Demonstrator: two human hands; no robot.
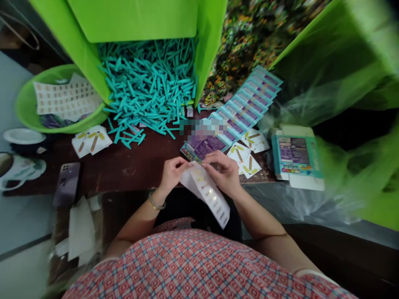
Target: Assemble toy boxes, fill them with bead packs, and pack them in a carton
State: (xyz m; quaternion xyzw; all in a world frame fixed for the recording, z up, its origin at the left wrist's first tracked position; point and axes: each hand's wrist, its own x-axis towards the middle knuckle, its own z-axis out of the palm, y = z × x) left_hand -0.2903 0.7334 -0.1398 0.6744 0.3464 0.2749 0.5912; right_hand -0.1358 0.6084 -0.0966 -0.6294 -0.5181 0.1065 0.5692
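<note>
Between my hands hangs a white sticker sheet (212, 197) with rows of small gold and dark labels, drooping toward my lap. My left hand (172, 172) pinches its upper left edge between thumb and fingertips. At the top edge, the thumb and fingers of my right hand (222, 170) are closed on the sheet too. Just beyond my fingers lies a fanned row of flat purple and teal printed boxes (240, 110). Printed white cards (245, 158) with a yellow and striped picture are close to my right hand.
A green bin (208, 54) spills teal plastic pieces (149, 87) onto the dark table (134, 166). At left are a green basin (25, 101) with sticker sheets, more cards (92, 141), a phone (67, 182) and a mug (15, 170). An opened carton (296, 158) stands at right beside clear plastic.
</note>
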